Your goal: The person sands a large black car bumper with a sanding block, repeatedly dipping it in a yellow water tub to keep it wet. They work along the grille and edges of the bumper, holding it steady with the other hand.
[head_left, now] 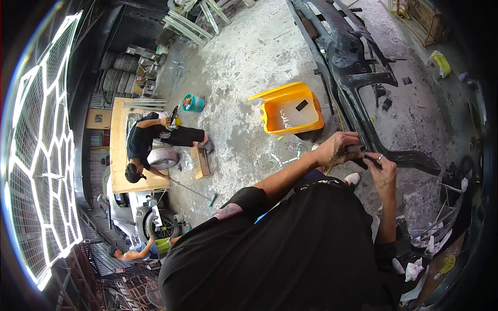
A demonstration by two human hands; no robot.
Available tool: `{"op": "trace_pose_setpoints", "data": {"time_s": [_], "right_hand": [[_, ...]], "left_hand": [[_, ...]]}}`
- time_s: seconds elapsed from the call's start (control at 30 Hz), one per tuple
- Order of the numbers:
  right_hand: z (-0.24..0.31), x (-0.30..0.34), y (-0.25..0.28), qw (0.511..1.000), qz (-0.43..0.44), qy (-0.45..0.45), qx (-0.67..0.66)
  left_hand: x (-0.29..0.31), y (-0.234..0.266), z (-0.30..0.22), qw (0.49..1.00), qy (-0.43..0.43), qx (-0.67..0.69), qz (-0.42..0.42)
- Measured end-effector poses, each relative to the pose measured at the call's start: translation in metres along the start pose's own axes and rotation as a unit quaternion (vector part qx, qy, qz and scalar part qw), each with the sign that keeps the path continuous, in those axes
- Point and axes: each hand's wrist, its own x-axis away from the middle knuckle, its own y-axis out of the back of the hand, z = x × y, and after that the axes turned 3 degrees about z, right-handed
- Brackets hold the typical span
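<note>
A long black car bumper (358,103) stretches from the top of the view down to the right, with cutouts along its length. Beside its lower part, my left hand (338,151) is closed, its fingers curled round a small greyish-brown piece whose kind I cannot make out. Close by on the right, my right hand (382,170), with a ring on one finger, pinches at something small and dark. Whether that is the bumper's edge or a separate piece, I cannot tell. The two hands' fingertips almost meet.
A yellow box (317,120) with its lid raised holds cloudy water and a dark block (301,105). Farther left, a person in black (141,145) holds a long-handled tool near a cardboard box (199,161) and teal bucket (193,103). Another person (136,253) is behind, near a white car (127,212).
</note>
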Motion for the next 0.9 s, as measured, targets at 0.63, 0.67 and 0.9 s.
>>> {"op": "trace_pose_setpoints", "data": {"time_s": [0.63,0.67,0.9], "right_hand": [[-0.032,0.010,-0.007,0.969,-0.099,-0.093,-0.209],[-0.027,0.007,-0.009,0.973,-0.102,-0.083,-0.189],[-0.009,0.004,-0.001,0.988,-0.067,-0.046,-0.128]], "left_hand": [[0.001,-0.030,0.006,0.987,0.106,0.012,-0.117],[0.004,-0.028,0.004,0.982,0.137,0.066,-0.115],[-0.005,-0.013,-0.013,0.973,0.215,0.066,-0.057]]}}
